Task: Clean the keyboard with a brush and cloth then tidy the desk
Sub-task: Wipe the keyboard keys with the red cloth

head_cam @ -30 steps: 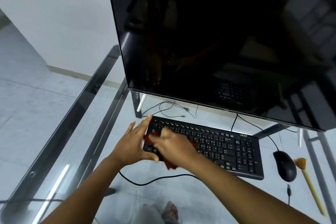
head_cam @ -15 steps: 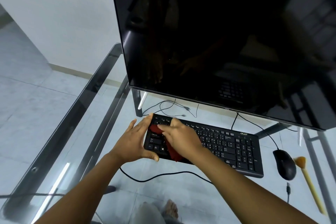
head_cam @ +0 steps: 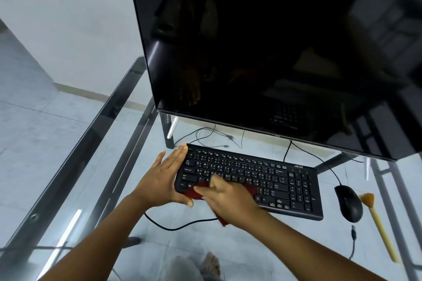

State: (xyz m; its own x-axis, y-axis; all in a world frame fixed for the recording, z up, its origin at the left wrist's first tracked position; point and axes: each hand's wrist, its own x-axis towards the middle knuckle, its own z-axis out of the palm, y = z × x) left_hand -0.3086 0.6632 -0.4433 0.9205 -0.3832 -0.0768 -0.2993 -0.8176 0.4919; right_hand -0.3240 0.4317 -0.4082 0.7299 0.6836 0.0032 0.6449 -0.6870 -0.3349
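Left hand (head_cam: 163, 181), fingers straight, is bracing the left end of the keyboard (head_cam: 285, 186); right hand (head_cam: 228, 198) is pressing a red cloth (head_cam: 194, 193) onto the keys, its grip too blurred to tell.

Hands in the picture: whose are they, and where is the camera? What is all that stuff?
The camera sits on a person's head and looks down, so you see their own two arms. The left hand steadies the left end of a black keyboard. The right hand presses a red cloth on the keys; it looks blurry. The keyboard lies on a glass desk, so the floor shows through. To the right lie a mouse and a brush. Behind stands a dark monitor.
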